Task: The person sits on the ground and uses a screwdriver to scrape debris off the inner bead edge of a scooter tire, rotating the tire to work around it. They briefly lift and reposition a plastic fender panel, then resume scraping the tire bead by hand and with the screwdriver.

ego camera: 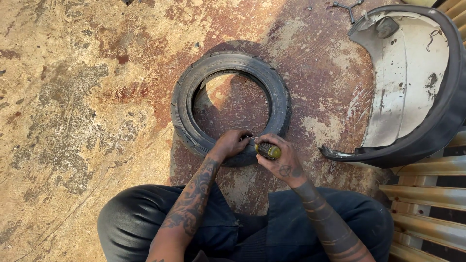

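1 black tyre lies mid-frame, 1 yellow-handled screwdriver (partly hidden) below it, 1 curved body panel at right, 1 three-armed wrench upper right.

Repair wkshop: stained floor, tyre, scooter panel.

Nothing boxed or wrapped anywhere here. No label, no sign, no screen shows either. That goes for the ground and everything lying on it.
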